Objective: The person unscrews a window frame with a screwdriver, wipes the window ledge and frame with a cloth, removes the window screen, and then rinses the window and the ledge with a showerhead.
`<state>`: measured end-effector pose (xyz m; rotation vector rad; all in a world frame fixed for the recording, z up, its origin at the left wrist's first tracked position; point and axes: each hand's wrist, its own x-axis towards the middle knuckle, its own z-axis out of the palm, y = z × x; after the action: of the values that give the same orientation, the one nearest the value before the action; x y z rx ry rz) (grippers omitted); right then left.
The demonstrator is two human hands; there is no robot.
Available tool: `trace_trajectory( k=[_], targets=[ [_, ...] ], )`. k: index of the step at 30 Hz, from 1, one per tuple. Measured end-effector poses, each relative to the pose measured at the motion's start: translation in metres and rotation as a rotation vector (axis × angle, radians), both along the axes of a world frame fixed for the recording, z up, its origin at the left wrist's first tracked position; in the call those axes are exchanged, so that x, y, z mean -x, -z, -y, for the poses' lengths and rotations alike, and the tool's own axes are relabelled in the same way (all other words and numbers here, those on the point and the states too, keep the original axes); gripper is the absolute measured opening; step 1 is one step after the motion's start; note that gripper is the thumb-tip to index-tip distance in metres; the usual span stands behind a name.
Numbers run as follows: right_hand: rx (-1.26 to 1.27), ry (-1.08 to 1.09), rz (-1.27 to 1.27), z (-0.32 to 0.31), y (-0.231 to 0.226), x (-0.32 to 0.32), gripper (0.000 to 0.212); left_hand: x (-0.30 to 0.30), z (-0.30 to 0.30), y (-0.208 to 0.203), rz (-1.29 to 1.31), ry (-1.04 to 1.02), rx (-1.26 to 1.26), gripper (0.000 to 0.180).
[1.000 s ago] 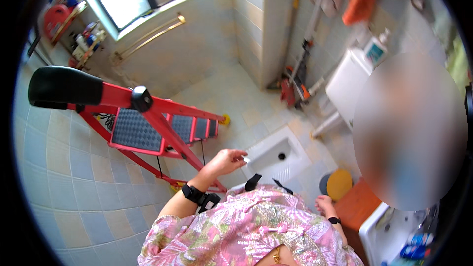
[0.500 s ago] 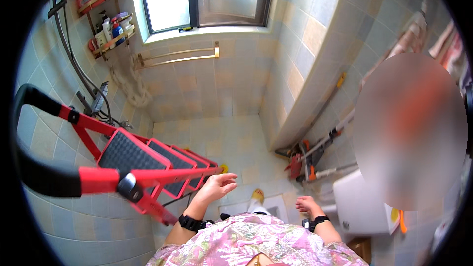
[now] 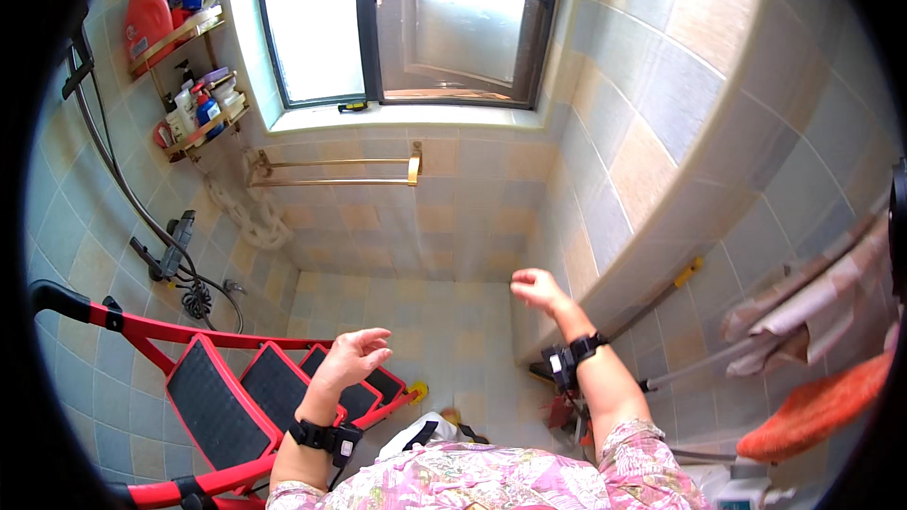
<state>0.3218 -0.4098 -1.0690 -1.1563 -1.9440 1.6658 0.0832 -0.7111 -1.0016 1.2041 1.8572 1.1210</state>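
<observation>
Already, the red ladder (image 3: 227,404) stands unfolded by the tiled wall (image 3: 76,198), beside the half-open left hand (image 3: 350,359), while the right hand (image 3: 539,291) hangs loosely bent, neither gripping anything yet.

Red stepladder (image 3: 270,385), dark-treaded, unfolded, at left

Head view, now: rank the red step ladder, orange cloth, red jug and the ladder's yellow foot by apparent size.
1. Red step ladder
2. Orange cloth, judging its visible part
3. Red jug
4. Yellow foot
</observation>
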Motion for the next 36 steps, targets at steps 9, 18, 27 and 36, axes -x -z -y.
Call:
trace_trajectory(
  k=[9,18,27,36],
  targets=[
    [-0.498,0.112,-0.02,-0.161,-0.171,0.105,0.047,0.114,-0.098,-0.068,-0.146,-0.098,-0.284,0.031],
    [-0.803,0.324,0.059,-0.286,-0.274,0.167,0.063,0.212,-0.176,-0.134,-0.381,-0.179,-0.303,0.052],
    [-1.125,0.568,0.114,-0.364,-0.35,0.207,0.072,0.297,-0.307,-0.198,-0.448,-0.352,-0.391,0.058],
    [-1.446,0.816,-0.062,-0.445,-0.372,0.235,0.07,0.37,-0.466,-0.262,-0.683,-0.597,-0.529,0.056]
  ],
)
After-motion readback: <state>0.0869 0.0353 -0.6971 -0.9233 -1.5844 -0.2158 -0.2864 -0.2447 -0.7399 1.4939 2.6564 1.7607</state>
